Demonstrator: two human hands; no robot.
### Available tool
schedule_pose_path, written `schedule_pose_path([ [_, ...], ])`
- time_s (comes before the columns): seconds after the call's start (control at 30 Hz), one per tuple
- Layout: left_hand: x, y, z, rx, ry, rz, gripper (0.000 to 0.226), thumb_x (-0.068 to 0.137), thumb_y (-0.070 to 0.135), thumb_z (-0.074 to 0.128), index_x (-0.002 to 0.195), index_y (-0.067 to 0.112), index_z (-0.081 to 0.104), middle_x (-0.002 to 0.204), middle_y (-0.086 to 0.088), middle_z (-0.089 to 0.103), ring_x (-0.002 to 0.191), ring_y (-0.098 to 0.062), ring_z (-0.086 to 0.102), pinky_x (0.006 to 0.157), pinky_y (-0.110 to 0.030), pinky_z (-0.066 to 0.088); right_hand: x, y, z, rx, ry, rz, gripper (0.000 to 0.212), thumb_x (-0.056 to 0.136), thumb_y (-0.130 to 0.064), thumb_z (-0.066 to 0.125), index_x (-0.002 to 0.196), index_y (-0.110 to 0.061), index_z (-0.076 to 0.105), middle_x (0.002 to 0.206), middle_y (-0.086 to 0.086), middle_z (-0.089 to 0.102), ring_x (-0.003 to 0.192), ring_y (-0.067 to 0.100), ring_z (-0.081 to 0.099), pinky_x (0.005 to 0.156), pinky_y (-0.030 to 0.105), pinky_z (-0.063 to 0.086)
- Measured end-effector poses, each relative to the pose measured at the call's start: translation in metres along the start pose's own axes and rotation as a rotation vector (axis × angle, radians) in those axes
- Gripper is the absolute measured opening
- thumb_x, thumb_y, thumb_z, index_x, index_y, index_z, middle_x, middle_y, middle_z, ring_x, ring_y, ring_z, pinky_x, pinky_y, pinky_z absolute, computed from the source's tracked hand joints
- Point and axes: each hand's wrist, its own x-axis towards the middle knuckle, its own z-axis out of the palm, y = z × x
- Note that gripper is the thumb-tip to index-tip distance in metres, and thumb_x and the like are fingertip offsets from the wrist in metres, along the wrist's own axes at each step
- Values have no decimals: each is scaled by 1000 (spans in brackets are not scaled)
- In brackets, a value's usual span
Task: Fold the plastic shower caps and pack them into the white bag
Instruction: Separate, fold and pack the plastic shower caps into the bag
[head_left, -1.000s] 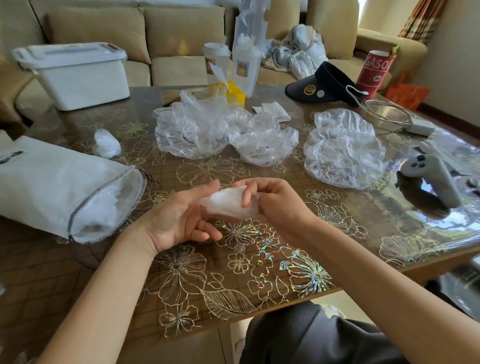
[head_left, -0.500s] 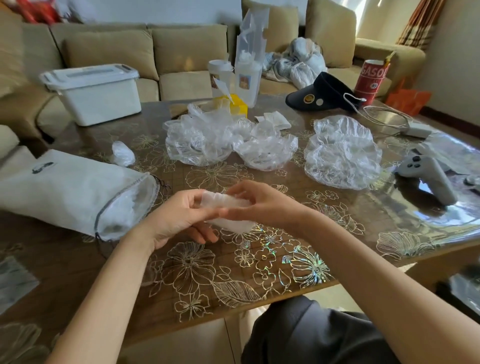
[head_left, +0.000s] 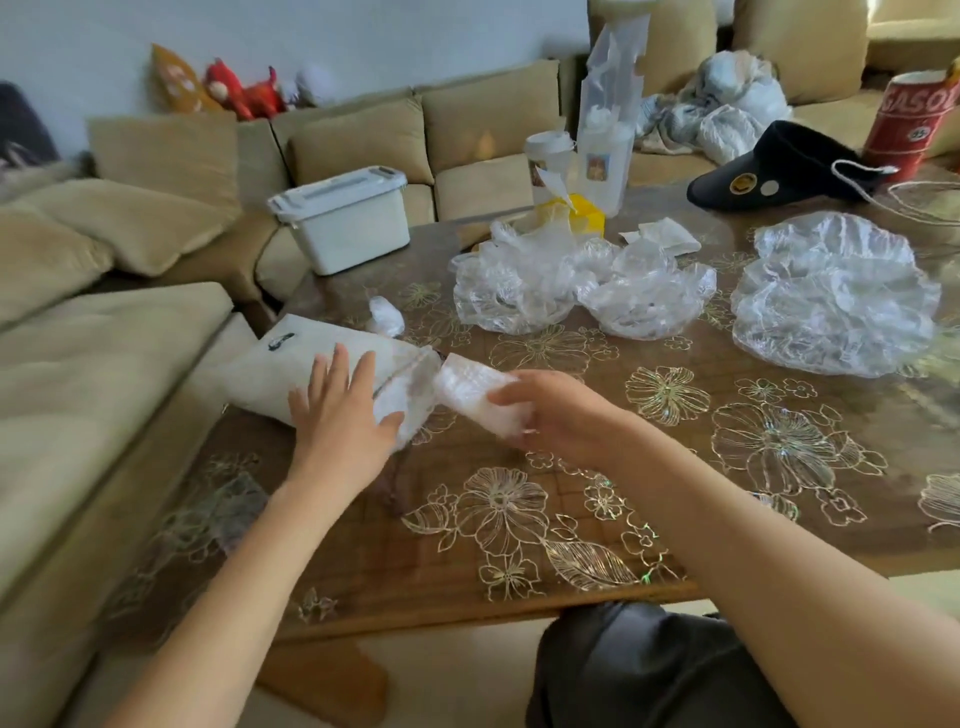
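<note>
The white bag (head_left: 270, 371) lies on its side on the table's left part, its mouth (head_left: 410, 395) facing right. My left hand (head_left: 340, 418) rests flat on the bag near the mouth, fingers spread. My right hand (head_left: 553, 415) grips a folded shower cap (head_left: 470, 392), whose free end touches the bag's mouth. Several unfolded clear shower caps lie farther back: a crumpled pair (head_left: 576, 286) in the middle and a stack (head_left: 836, 301) at the right. A small folded cap (head_left: 387, 316) sits behind the bag.
The brown table (head_left: 519, 519) has a gold flower pattern. A white lidded bin (head_left: 345, 226), a yellow box (head_left: 584, 215), a plastic package (head_left: 608, 135), a black visor (head_left: 779, 169) and a red can (head_left: 914, 124) stand at the back. Beige sofas surround the table.
Both hands moved left from the table's middle to the bag. My left hand let go of the folded cap and now lies on the bag; my right hand carried the cap to the mouth.
</note>
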Motion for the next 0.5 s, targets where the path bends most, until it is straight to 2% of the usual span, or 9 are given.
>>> schedule_pose_path([
  [0.07,4,-5,7,-1,-34,-40,56,101,34,33,151,18,12,159,-7,-2,146,-24,-6,115,-52,7,6,1,8,134,3,46,11,88,-1,58,95,-9,55,111,15,54,82,23,57,69,33,52],
  [0.13,6,-7,7,-100,-10,-52,49,103,30,27,150,19,18,159,-7,1,146,-22,-4,115,-52,7,10,1,15,170,3,45,12,87,-1,59,99,-5,56,105,16,57,77,24,60,63,33,54],
  [0.23,5,-6,-6,-383,31,-61,44,103,24,28,146,17,31,158,-8,13,146,-21,2,117,-47,8,12,0,32,227,-66,4,11,88,-3,60,98,-5,59,86,10,62,59,14,62,48,23,50],
  [0.33,-2,0,-24,-610,45,-76,38,102,15,31,137,13,45,149,-7,34,143,-24,20,114,-37,20,13,-1,57,307,-226,-41,3,89,-10,62,88,-11,60,72,0,63,57,9,61,51,18,46],
  [0.37,-5,0,-28,-666,49,-76,34,101,13,33,129,13,52,141,-8,45,137,-24,33,109,-35,29,13,-2,66,309,-274,-55,3,89,-12,62,87,-12,60,69,-3,63,58,8,60,52,17,45],
  [0.43,-11,1,-35,-785,51,-82,26,98,14,40,107,19,64,115,-3,62,111,-16,53,90,-30,43,15,-2,82,281,-342,-82,7,90,-15,61,93,-10,59,74,-3,60,57,6,58,51,16,45],
  [0.5,-15,0,-40,-882,61,-83,27,96,12,45,85,30,63,91,8,64,90,-4,56,75,-19,43,17,-3,89,237,-344,-85,12,90,-15,62,97,-7,56,77,-1,55,53,6,54,50,17,44],
])
